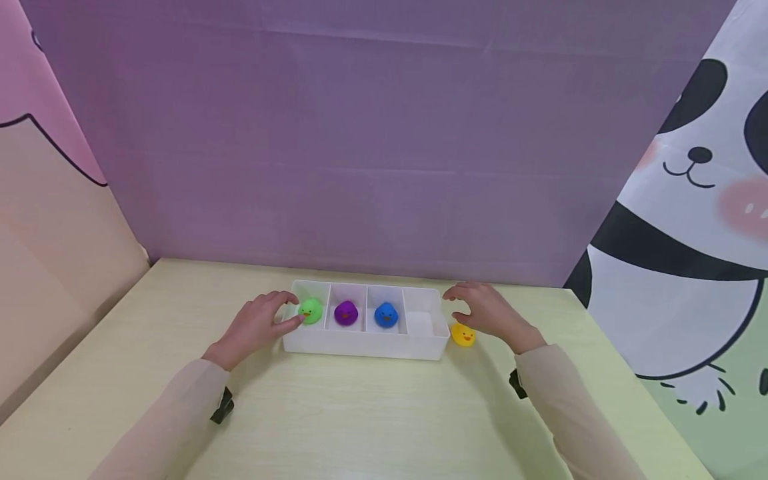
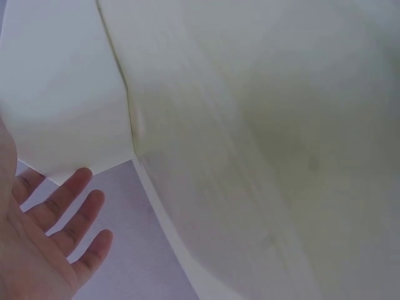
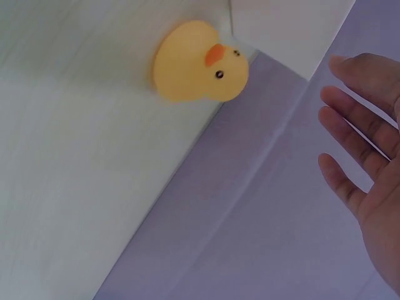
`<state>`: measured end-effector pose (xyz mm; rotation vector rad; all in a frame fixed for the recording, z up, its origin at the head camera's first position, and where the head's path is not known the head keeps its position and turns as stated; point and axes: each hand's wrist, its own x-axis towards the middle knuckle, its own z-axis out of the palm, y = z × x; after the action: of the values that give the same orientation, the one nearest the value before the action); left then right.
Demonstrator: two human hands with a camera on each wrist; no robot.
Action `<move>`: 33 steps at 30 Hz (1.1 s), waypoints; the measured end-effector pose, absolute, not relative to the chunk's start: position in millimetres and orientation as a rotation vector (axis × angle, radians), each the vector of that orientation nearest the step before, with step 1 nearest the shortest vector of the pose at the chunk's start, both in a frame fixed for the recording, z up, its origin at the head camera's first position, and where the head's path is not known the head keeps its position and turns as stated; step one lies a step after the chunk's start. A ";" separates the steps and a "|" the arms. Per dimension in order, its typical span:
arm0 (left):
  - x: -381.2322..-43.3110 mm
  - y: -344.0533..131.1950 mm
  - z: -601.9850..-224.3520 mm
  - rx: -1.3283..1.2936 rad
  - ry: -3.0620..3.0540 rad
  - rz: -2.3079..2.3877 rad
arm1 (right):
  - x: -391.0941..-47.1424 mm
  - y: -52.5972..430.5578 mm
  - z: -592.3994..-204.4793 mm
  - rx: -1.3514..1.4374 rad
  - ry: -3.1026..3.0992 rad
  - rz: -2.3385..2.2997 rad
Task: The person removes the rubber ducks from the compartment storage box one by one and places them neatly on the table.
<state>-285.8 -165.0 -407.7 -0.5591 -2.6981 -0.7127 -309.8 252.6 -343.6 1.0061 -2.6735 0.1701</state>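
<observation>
A white four-compartment box (image 1: 360, 343) stands on the table. A green toy duck (image 1: 312, 311) sits in its leftmost compartment, then a purple duck (image 1: 346, 313) and a blue duck (image 1: 387, 315); the rightmost compartment is bare. My left hand (image 1: 258, 325) is at the box's left end, thumb and fingers parted beside the green duck; the left wrist view shows loosely extended fingers (image 2: 75, 231). My right hand (image 1: 489, 313) hovers by the right end with nothing in its grasp. Below it, a yellow duck (image 3: 194, 65) stands on the table outside the box, partly covered by that hand in the head view.
The light wooden table (image 1: 336, 420) runs back to a purple cloth backdrop (image 1: 384, 147). A panda-printed panel (image 1: 678, 267) stands at the right, and a pink and beige panel (image 1: 54, 253) at the left.
</observation>
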 end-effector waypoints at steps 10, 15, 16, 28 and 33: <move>-286.7 -164.8 -407.0 -0.557 -2.707 -0.700 | -311.3 223.7 -344.2 1.045 -2.650 0.151; -287.2 -164.4 -408.1 -0.555 -2.701 -0.695 | -314.0 210.6 -346.4 1.067 -2.641 0.122; -287.0 -164.3 -408.1 -0.553 -2.700 -0.691 | -314.6 208.0 -346.9 1.072 -2.637 0.119; -285.9 -164.0 -407.0 -0.533 -2.727 -0.677 | -320.1 176.3 -347.3 1.129 -2.639 0.136; -286.1 -164.2 -407.2 -0.533 -2.723 -0.668 | -324.3 166.8 -350.9 1.141 -2.641 0.113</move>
<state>-286.1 -164.2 -407.2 -0.5327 -2.7228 -0.6682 -324.3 166.8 -350.9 1.1407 -2.6414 0.1128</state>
